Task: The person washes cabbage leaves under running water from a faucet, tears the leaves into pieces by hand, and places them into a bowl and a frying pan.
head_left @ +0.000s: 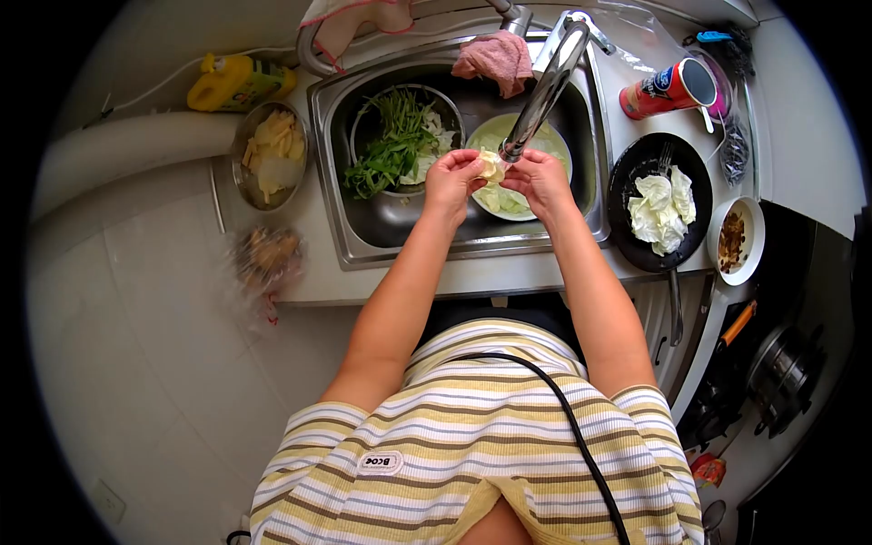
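Under the faucet, my left hand and my right hand pinch a pale cabbage leaf between their fingertips. Both hands are closed on it, above a light green bowl that stands in the sink's right part. More cabbage leaves lie in the bowl, partly hidden by my hands. To the left in the sink, a metal colander or bowl holds long green leafy vegetables and whitish pieces. Whether water is running cannot be made out.
Right of the sink are a black frying pan with cabbage leaves, a white bowl and a red canister. At left sit a metal bowl of pale slices, a plastic bag and a yellow bottle. A pink cloth hangs behind.
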{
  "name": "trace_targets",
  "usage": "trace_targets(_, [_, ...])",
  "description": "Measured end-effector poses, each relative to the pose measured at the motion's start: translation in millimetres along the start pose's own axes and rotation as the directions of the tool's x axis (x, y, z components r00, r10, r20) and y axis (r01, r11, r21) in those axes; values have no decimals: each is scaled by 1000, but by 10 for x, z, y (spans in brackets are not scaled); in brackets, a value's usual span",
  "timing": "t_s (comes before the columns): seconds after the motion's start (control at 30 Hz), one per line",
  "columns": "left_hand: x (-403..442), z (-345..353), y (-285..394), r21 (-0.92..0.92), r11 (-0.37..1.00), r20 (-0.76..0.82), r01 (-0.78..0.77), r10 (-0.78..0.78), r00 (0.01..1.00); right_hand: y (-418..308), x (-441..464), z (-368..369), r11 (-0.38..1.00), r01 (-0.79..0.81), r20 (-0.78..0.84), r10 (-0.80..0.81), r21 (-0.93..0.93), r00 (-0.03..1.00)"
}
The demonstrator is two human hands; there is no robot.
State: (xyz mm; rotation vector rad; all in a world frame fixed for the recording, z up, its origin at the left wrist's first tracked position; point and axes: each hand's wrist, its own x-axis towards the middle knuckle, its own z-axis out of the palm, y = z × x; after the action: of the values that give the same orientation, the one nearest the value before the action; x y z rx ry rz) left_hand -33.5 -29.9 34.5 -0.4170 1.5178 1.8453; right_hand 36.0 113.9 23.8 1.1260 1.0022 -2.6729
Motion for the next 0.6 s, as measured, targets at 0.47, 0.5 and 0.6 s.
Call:
trace_targets(0.47, [-29,89,118,-18,999,253,34,-28,967,-14,-81,128,920,287,10,-295,-267,956])
trace_targets(0.5, [-1,80,99,27,1000,246,6,-13,969,-21,-88,119,910,267,31,-272,-316,962])
trace_targets(0.6, [13,63,43,113,993,207,-26,2,978,24,-70,91,869,294,59,-296,-397,953])
